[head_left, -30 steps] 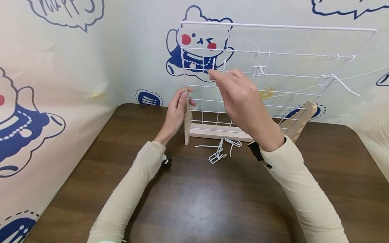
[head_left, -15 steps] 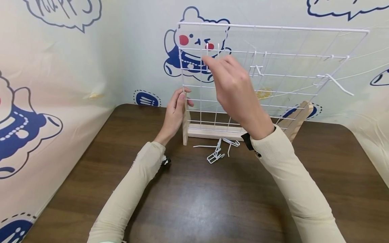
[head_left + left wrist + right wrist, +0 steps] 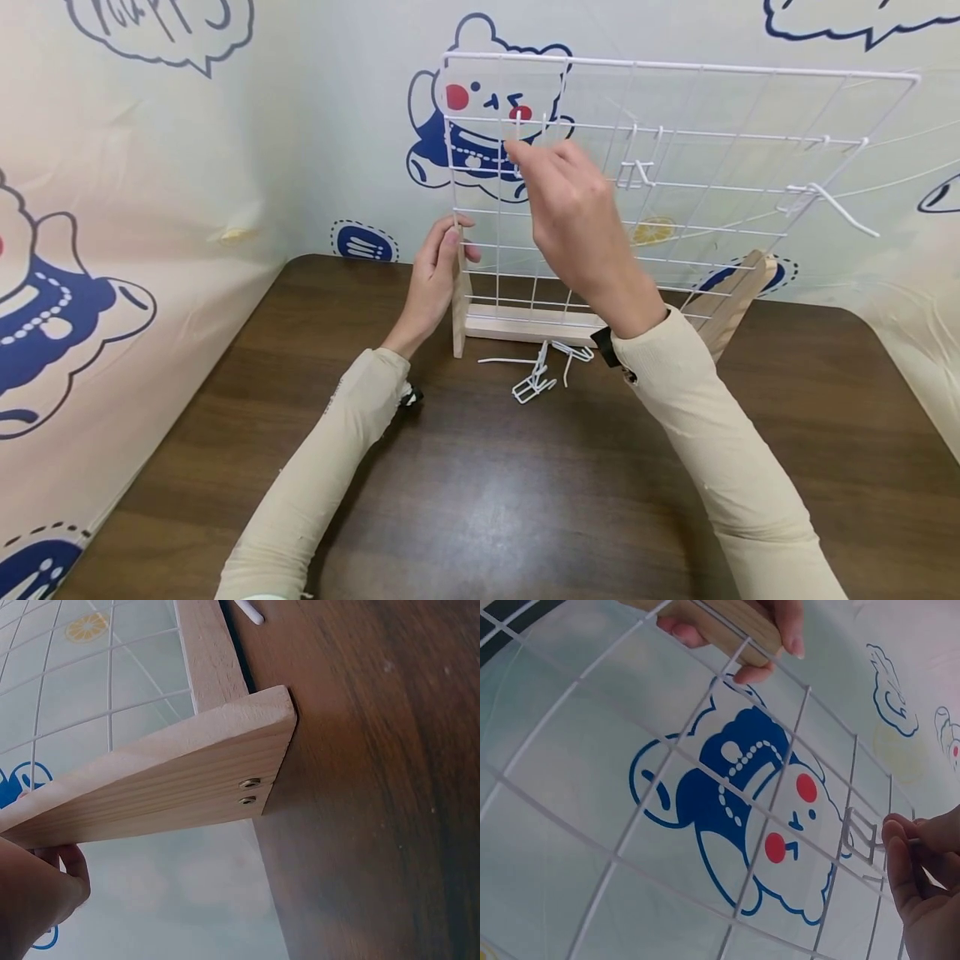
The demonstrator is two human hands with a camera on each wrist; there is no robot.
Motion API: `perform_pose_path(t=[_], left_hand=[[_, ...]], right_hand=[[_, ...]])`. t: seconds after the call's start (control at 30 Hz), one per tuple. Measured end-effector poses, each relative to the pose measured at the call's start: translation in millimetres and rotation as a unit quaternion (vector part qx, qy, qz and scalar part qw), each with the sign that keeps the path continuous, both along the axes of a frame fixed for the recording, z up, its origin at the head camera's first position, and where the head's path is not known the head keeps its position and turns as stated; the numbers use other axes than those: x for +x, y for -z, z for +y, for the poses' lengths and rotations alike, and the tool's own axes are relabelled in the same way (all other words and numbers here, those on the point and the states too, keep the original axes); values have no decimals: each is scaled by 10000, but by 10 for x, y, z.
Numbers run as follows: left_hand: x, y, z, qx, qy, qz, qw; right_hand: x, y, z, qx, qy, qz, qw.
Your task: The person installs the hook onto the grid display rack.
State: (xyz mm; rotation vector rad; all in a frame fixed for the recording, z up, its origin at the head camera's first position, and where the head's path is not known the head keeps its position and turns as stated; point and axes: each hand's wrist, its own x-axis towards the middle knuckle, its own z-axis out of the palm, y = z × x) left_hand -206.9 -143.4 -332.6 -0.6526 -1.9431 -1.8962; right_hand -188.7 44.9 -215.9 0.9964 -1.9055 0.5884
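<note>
A white wire grid rack (image 3: pixel 675 66) stands on a wooden base, rising in front of the patterned wall. My left hand (image 3: pixel 431 271) grips the upper end of its left wooden side piece (image 3: pixel 460 308), thumb on the near side. My right hand (image 3: pixel 577 217) pinches a white wire hook (image 3: pixel 517 125) at the upper left of the grid, its two prongs pointing up around the second wire from the top. In the right wrist view, the hook's rectangular back (image 3: pixel 861 817) overlaps the grid wires, and thumb and finger hold its stem.
Two hooks hang on the grid: one mid-panel (image 3: pixel 637 175), another at the right (image 3: pixel 847 212). A small pile of loose white hooks (image 3: pixel 532 385) lies on the brown table (image 3: pixel 480 500) before the base. The right wooden side piece (image 3: pixel 738 304) leans outward in view.
My right hand has lifted the hook from lower on the grid to the second wire from the top. The left hand stays on the wooden side piece.
</note>
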Motion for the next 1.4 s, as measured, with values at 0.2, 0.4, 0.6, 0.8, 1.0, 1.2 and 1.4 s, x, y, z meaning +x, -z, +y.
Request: perform_pose_path(t=[0.2,0.4,0.6,0.8,1.0,1.2,1.4], left_hand=[[-4,-12,14,10,5,-25,10000],[5,-7,19,-19,-34,-45,10000],[-1,1,32,-18,-10,-24,10000],[1,4,28,-29,-58,-79,9999],[-7,11,12,8,-25,-33,10000],[-5,17,16,74,-31,11,10000],[-12,20,29,5,-107,60,9999]], right_hand=[[9,63,7,-212,-186,-116,9995],[67,193,-13,-147,-313,-449,9984],[144,396,39,-82,-379,-815,9959],[210,502,134,-129,-537,-619,9966],[284,589,231,63,-598,-543,9967],[358,638,322,98,-575,-876,9944],[408,705,443,384,-404,-972,9937]])
